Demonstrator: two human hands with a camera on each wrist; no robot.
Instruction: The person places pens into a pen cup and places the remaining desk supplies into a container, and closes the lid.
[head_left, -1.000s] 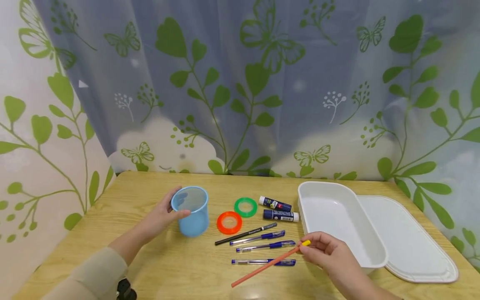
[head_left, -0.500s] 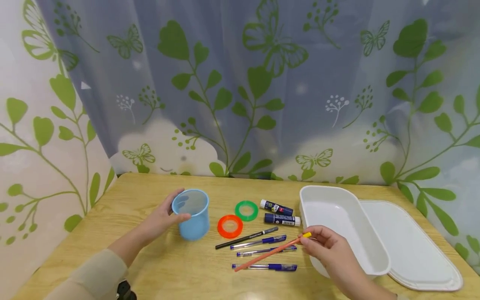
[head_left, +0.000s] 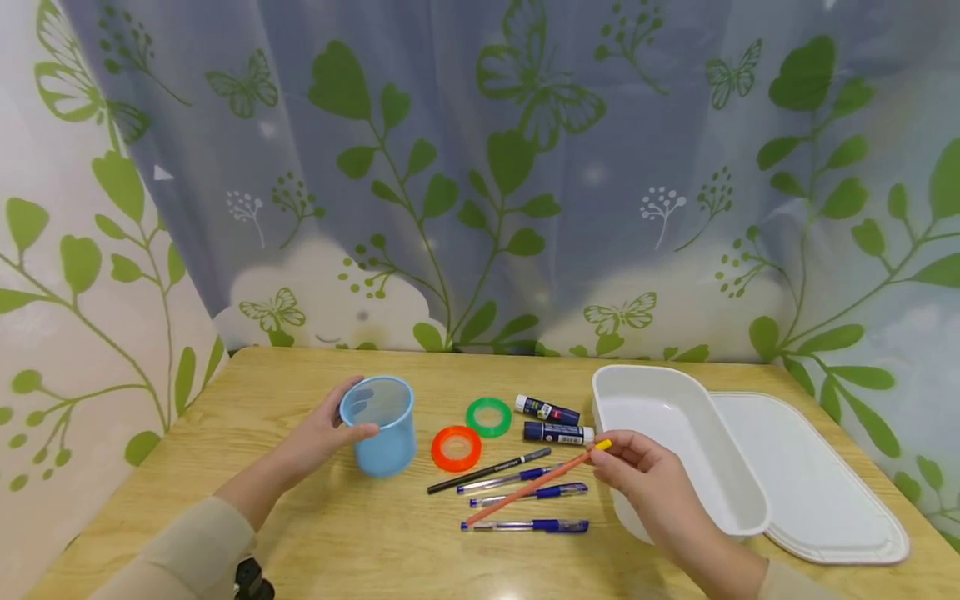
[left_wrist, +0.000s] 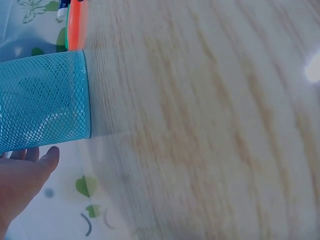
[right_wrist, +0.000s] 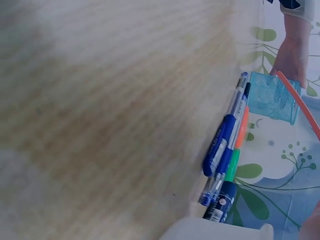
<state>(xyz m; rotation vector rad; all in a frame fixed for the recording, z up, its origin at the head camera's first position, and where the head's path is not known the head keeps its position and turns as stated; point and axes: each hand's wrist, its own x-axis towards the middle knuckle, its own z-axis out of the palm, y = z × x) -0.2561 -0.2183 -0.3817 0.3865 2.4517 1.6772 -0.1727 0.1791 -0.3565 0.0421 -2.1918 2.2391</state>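
Observation:
My left hand (head_left: 326,433) holds a light blue mesh pen cup (head_left: 386,446), thumb near the rim and fingers around its far left side. The cup stands on the table, and the left wrist view shows its mesh wall (left_wrist: 42,100) close up. With thumb and fingertips, my right hand (head_left: 656,483) pinches a slim orange pencil (head_left: 528,487) near its yellow end. The pencil slants down to the left and overlaps the blue pens (head_left: 562,526) in the head view. In the right wrist view, the pencil's shaft (right_wrist: 300,104) crosses in front of the cup.
Several pens and a black pencil (head_left: 487,472) lie mid-table. Behind are an orange tape roll (head_left: 437,450), a green tape roll (head_left: 472,417) and two glue sticks (head_left: 558,433). A white bin (head_left: 738,467) and its white lid (head_left: 817,483) are at the right.
My right hand has moved up and away from me with the orange pencil, whose free end has risen over the pens. The left hand and cup have stayed in place.

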